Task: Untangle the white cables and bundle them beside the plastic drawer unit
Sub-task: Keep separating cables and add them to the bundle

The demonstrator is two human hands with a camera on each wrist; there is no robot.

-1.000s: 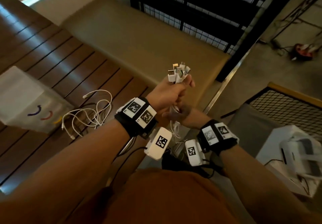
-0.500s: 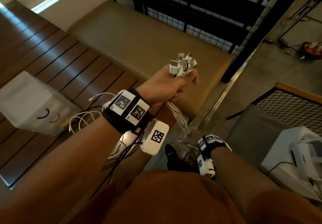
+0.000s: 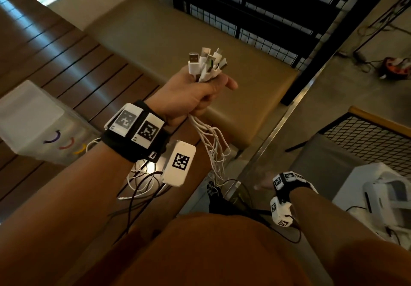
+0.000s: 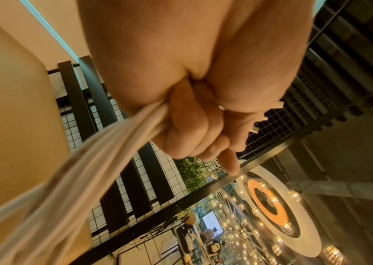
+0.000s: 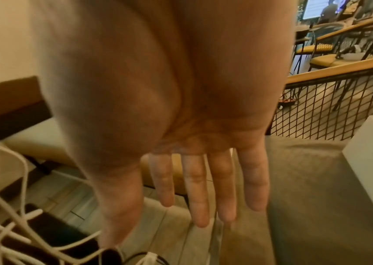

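Note:
My left hand [image 3: 200, 92] is raised over the bench and grips a bundle of white cables [image 3: 211, 143], whose plug ends [image 3: 205, 65] stick up out of the fist. The strands hang down below the fist in a loose tangle. In the left wrist view the curled fingers [image 4: 187, 125] wrap the cables [image 4: 90, 170]. My right hand [image 3: 264, 181] hangs low by the floor, fingers [image 5: 203, 184] straight and holding nothing, with loose cable strands [image 5: 4, 206] to its left. The translucent plastic drawer unit [image 3: 37, 121] stands on the slatted wooden table at left. More white cable [image 3: 140, 181] lies beside it.
A tan cushioned bench [image 3: 178, 41] runs behind the wooden table [image 3: 77, 63]. Black railings [image 3: 255, 7] stand beyond. A white box with devices [image 3: 378, 192] sits at right next to a mesh panel [image 3: 367, 136]. Thin black wires [image 3: 138, 199] trail from my wrist devices.
My right hand let go of the cables below the left fist, dropped toward the floor and opened. My left hand lifted the bundle slightly, plugs still upward.

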